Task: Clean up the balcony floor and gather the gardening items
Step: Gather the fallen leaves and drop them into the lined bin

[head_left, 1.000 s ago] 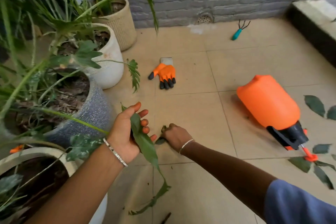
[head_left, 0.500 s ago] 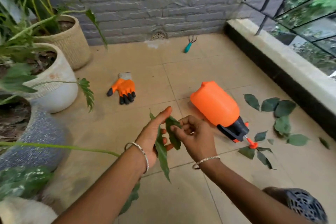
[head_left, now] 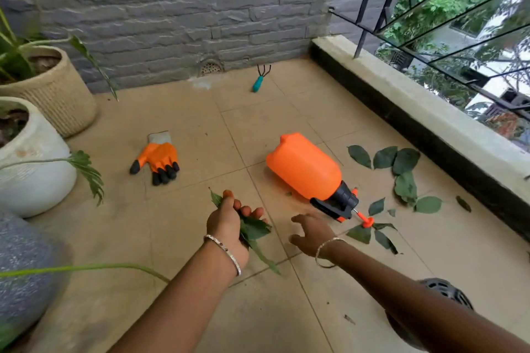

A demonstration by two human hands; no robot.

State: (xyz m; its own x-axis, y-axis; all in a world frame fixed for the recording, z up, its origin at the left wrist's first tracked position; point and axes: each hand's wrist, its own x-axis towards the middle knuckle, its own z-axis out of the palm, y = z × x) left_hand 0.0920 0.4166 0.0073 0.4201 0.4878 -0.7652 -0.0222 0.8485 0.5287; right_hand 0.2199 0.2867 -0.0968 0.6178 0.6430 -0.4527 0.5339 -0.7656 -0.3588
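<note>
My left hand [head_left: 229, 221] grips a bunch of green leaves [head_left: 255, 231] above the tiled floor. My right hand [head_left: 311, 233] hovers just to its right, fingers spread and holding nothing, a short way from the nozzle of an orange spray bottle [head_left: 305, 166] lying on its side. Several loose green leaves [head_left: 404, 180] are scattered on the tiles right of the bottle. An orange glove with black fingertips [head_left: 157, 159] lies flat farther left. A teal-handled hand rake [head_left: 259, 80] rests near the grey brick wall.
Potted plants stand along the left: a beige woven pot [head_left: 54, 92], a white pot [head_left: 34, 175] and a speckled grey pot [head_left: 20, 266]. A raised ledge [head_left: 430, 112] with a black railing bounds the right side. A dark perforated object [head_left: 447, 292] shows beside my right arm.
My right hand has let go of the leaf it passed to my left hand and moved right toward the sprayer. The view has swung right, showing more scattered leaves and the railing.
</note>
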